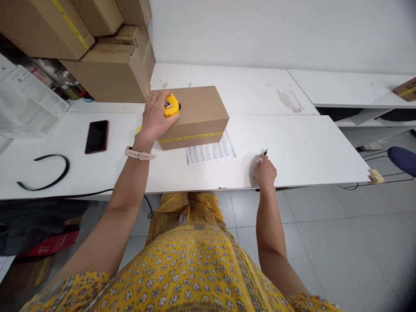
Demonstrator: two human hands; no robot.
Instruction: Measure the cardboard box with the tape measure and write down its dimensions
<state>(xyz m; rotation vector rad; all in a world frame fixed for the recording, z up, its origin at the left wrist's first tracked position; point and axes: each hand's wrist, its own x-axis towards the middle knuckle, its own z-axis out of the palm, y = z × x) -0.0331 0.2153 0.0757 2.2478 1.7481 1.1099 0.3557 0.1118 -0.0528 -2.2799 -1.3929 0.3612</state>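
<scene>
My left hand (155, 116) is closed around a yellow tape measure (171, 105) at the left end of a brown cardboard box (201, 108). The box lies on the white table, with a strip of yellow tape along its front side. Its front edge covers part of a printed sheet (211, 151) with rows of small labels. To the right of that sheet, my right hand (265, 171) rests low on the table near the front edge. It grips a pen (265, 151), whose dark and pale tip sticks out past the fingers.
Stacked cardboard boxes (107, 69) stand at the back left. A phone (96, 136) and a black curved band (61, 173) lie on the left of the white table (308, 151). A wall runs behind. At the far right are another small box (406, 89) and a blue stool (403, 160).
</scene>
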